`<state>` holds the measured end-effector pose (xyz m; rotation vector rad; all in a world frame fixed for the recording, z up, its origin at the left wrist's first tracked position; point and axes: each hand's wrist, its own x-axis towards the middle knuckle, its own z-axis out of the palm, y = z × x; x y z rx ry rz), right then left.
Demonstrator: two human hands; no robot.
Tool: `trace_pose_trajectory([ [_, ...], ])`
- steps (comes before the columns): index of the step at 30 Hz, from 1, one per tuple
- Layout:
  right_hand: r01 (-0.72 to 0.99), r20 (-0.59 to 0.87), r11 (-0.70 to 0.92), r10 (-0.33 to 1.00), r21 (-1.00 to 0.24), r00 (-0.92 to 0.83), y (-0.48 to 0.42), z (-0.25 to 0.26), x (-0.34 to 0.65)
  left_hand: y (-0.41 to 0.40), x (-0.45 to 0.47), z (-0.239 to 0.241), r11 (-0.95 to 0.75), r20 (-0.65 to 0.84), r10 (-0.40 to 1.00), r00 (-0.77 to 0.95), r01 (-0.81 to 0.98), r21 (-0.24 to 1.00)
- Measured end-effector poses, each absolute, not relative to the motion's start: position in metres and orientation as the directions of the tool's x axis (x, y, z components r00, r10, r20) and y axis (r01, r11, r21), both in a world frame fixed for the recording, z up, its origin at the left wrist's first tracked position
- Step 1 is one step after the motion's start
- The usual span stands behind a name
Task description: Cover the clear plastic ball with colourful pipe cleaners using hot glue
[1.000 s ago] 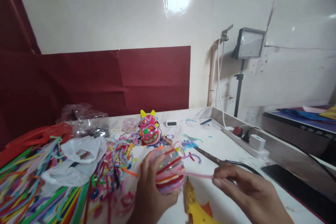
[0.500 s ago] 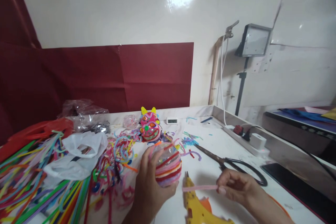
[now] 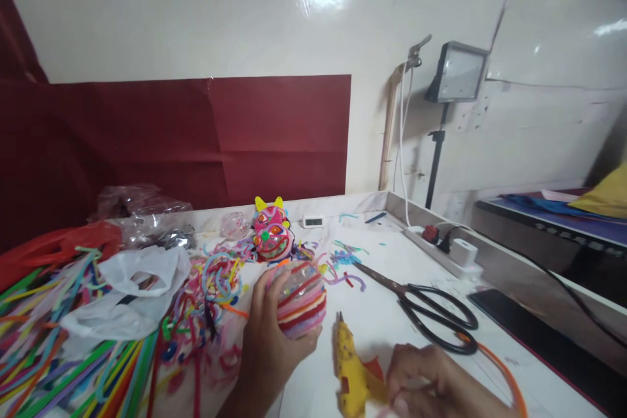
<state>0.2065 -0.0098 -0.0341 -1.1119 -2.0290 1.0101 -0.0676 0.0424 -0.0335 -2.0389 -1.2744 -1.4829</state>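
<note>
My left hand is wrapped round a clear ball banded with pink, red, orange and purple pipe cleaners; its upper part is still see-through. Low in the view my right hand is closed in a pinch, slightly blurred. A bit of pale pink pipe cleaner shows beneath its fingertips, mostly cut off by the frame's bottom edge. Just left of that hand lies a yellow glue gun, nozzle pointing away from me. Black-handled scissors rest beyond the right hand.
Loose pipe cleaners and a white plastic bag cover the left side. Two decorated pink faces stand behind the ball, near a small digital display. On the right are a phone and a power strip.
My right hand has moved down and towards me with the pink pipe cleaner, uncovering the scissors' handles. The left hand keeps hold of the ball. The whole view has shifted slightly.
</note>
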Motion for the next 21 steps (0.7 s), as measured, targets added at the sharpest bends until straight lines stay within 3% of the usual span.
trace_pose_trajectory([
  [2,0.444,0.111,0.313,0.898,-0.839,-0.425,-0.003,-0.029,0.215,0.044,-0.069,-0.033,-0.554,0.881,0.469,0.067,0.799,0.234],
  [6,0.507,0.21,0.318,0.943,-0.801,-0.259,0.011,-0.026,0.232,0.044,-0.07,-0.031,-0.552,0.884,0.462,0.074,0.804,0.221],
  [10,0.748,0.527,0.431,0.84,-0.505,-0.128,0.003,-0.036,0.231,0.042,-0.067,-0.026,-0.555,0.873,0.487,0.033,0.783,0.28],
  [12,0.792,0.562,0.485,0.796,-0.372,-0.223,-0.01,-0.038,0.221,0.041,-0.066,-0.024,-0.554,0.873,0.486,0.04,0.787,0.272],
  [16,0.753,0.39,0.618,0.766,-0.227,-0.511,-0.029,-0.042,0.194,0.041,-0.065,-0.025,-0.555,0.87,0.49,0.053,0.788,0.265],
  [21,0.795,0.365,0.607,0.737,0.013,-0.568,-0.018,-0.064,0.174,0.043,-0.066,-0.03,-0.578,0.889,0.456,0.045,0.775,0.257],
])
